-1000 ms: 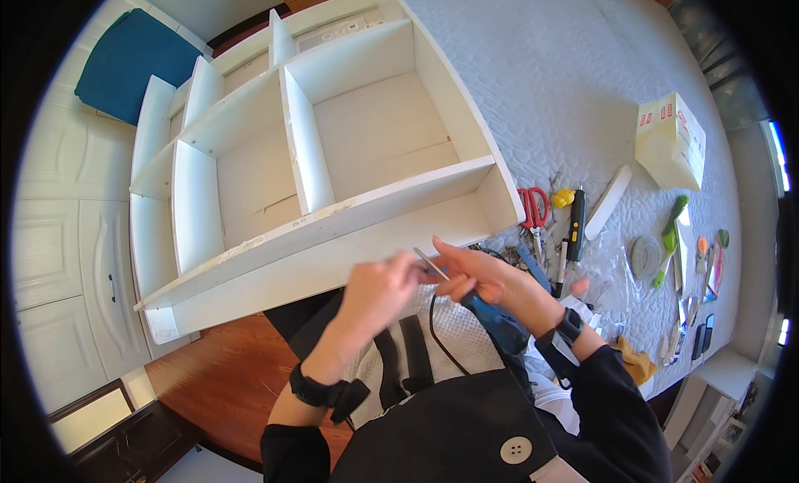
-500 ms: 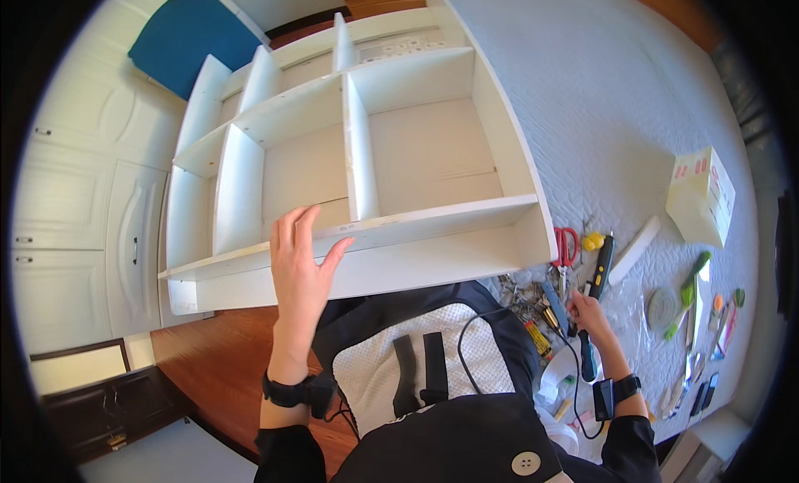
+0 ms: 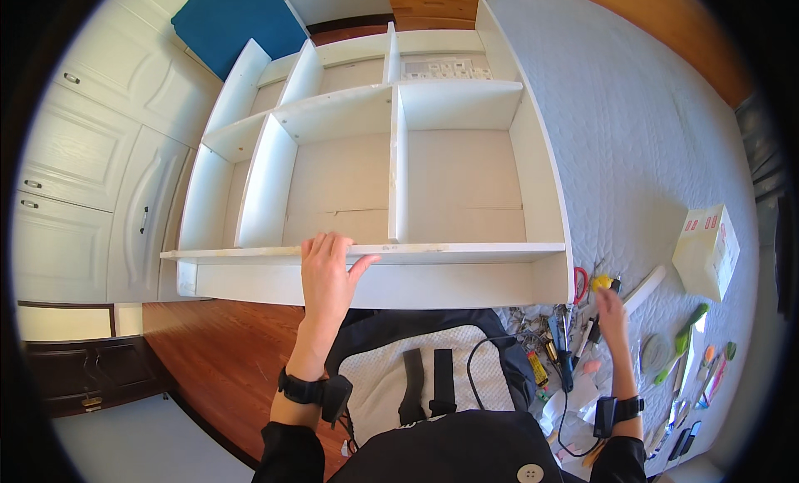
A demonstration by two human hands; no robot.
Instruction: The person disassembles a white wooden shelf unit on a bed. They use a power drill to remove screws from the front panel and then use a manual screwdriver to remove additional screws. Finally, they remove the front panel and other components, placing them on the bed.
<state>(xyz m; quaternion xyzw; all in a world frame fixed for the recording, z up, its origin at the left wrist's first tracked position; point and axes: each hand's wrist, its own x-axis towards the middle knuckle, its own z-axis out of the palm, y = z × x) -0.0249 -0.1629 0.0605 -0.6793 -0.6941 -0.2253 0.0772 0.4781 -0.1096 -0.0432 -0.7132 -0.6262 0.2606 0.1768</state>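
A white shelf unit (image 3: 466,252) with several square compartments lies on its back before me. My left hand (image 3: 326,273) is closed over the edge of its nearest divider board, fingers over the top and thumb along the near side. Over a pile of tools at the right is my right hand (image 3: 613,318), slightly blurred. Its fingertips are beside a yellow object (image 3: 602,282) and a black tool (image 3: 593,330); what they hold, if anything, is hidden. Red-handled scissors (image 3: 580,285) lie against the shelf's corner. A dark blue-handled tool (image 3: 567,371) rests nearer me.
A grey quilted bed cover (image 3: 632,167) spreads along the right, bearing a white box (image 3: 707,248), a tape roll (image 3: 655,352) and a green-handled tool (image 3: 684,340). A black bag with a white mesh panel (image 3: 478,362) lies before me. White cabinets (image 3: 71,150) line the left.
My left hand has come down from above the divider board onto its edge. My right hand has moved farther away, up toward the yellow object. The view has shifted.
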